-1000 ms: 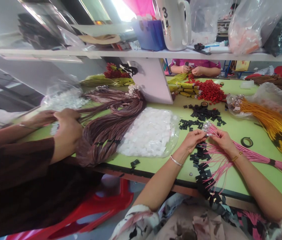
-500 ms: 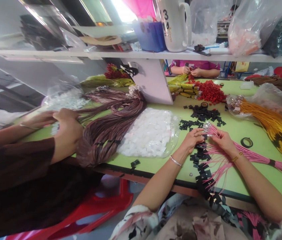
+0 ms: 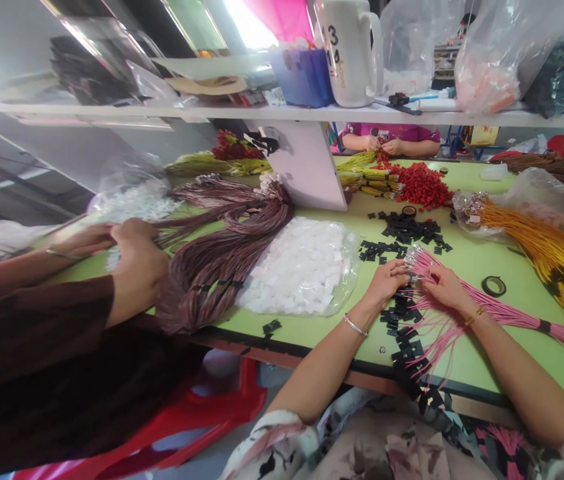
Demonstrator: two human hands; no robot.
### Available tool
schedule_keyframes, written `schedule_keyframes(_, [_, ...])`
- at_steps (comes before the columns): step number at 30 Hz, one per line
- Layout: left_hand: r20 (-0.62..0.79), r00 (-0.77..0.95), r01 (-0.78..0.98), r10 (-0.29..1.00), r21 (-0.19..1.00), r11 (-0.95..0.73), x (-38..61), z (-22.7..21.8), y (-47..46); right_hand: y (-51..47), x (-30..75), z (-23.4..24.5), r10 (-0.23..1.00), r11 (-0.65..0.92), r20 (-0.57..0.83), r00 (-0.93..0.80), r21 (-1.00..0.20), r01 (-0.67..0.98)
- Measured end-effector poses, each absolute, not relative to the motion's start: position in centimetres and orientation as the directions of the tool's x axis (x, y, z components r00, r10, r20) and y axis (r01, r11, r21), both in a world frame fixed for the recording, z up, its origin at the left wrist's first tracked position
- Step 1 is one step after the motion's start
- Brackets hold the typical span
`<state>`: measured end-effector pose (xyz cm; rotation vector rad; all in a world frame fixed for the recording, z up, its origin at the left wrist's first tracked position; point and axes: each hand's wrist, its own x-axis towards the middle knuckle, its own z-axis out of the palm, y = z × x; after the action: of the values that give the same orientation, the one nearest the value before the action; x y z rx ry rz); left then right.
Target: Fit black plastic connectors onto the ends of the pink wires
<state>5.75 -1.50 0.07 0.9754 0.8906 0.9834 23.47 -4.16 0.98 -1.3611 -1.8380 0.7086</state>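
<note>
A bundle of pink wires [image 3: 502, 308] with metal-tipped ends lies across the green table, its tips close to both hands. My left hand [image 3: 387, 281] is closed in a pinch at the top of a strip of black plastic connectors [image 3: 405, 353], apparently on one of them. That strip runs down over the table's front edge. Just right of it, my right hand [image 3: 446, 288] has its fingers closed on a pink wire beside the bundle's tips; the fingertips are partly hidden. Loose black connectors [image 3: 409, 228] lie scattered beyond my hands.
A bag of white parts [image 3: 299, 267] and brown wires [image 3: 222, 253] lie left, where a co-worker's hands [image 3: 137, 250] work. Tape [image 3: 493, 286] and yellow wires [image 3: 552, 233] lie right. A shelf [image 3: 282, 115] crosses above; another person [image 3: 392, 137] sits opposite, behind red connectors [image 3: 422, 185].
My right hand has shifted slightly down and left, away from the metal tips. My left hand stays nearly in place. The view has moved a little.
</note>
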Motion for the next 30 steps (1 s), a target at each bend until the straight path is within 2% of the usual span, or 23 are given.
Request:
schedule_keyframes(5, [-0.088,0.389,-0.192,0.917,0.966,0.174,5.8,-0.5,-1.6,-4.2,23.4,0.4,0.958,0.283,0.206,-0.202,-0.799,0.530])
schedule_keyframes(7, [-0.109,0.429,-0.080,0.897,0.984,0.158,5.1,-0.3,-1.2,-4.3,23.3,0.8,0.959,0.279,0.213,-0.186,-0.823,0.494])
schedule_keyframes(9, [-0.092,0.350,0.134,0.932,0.990,0.047,3.9,0.0,-0.5,-4.4,23.4,1.3,0.972,0.229,0.182,-0.149,-0.878,0.420])
schedule_keyframes(11, [0.051,0.176,0.414,0.983,0.902,-0.121,2.7,0.1,0.4,-4.5,23.6,1.9,0.984,0.142,0.100,-0.146,-0.941,0.308])
schedule_keyframes(12, [0.128,0.147,0.529,0.981,0.827,-0.187,2.2,0.0,0.8,-4.5,23.7,2.1,0.984,0.093,0.052,-0.169,-0.965,0.247])
schedule_keyframes(14, [0.209,0.197,0.672,0.958,0.683,-0.287,1.6,-0.2,1.5,-4.5,23.9,2.5,0.972,-0.001,-0.031,-0.233,-0.992,0.128])
schedule_keyframes(16, [0.193,0.276,0.729,0.942,0.597,-0.336,1.4,-0.5,1.9,-4.5,24.1,2.7,0.953,-0.084,-0.085,-0.291,-0.996,0.016])
schedule_keyframes(20, [0.115,0.269,0.792,0.956,0.539,-0.287,1.5,-0.8,2.0,-4.3,24.3,2.8,0.939,-0.171,-0.127,-0.320,-0.979,-0.113])
schedule_keyframes(24, [0.096,0.215,0.795,0.972,0.561,-0.231,1.5,-0.4,1.7,-4.2,24.3,2.4,0.950,-0.202,-0.179,-0.255,-0.977,-0.068])
schedule_keyframes(27, [0.101,0.162,0.696,0.982,0.693,-0.186,1.8,0.2,1.1,-4.2,24.2,2.1,0.968,-0.178,-0.169,-0.184,-0.984,-0.029])
schedule_keyframes(30, [-0.005,0.161,0.390,0.987,0.919,-0.058,2.6,0.7,0.4,-4.0,23.9,1.7,0.983,-0.113,-0.117,-0.142,-0.993,0.035])
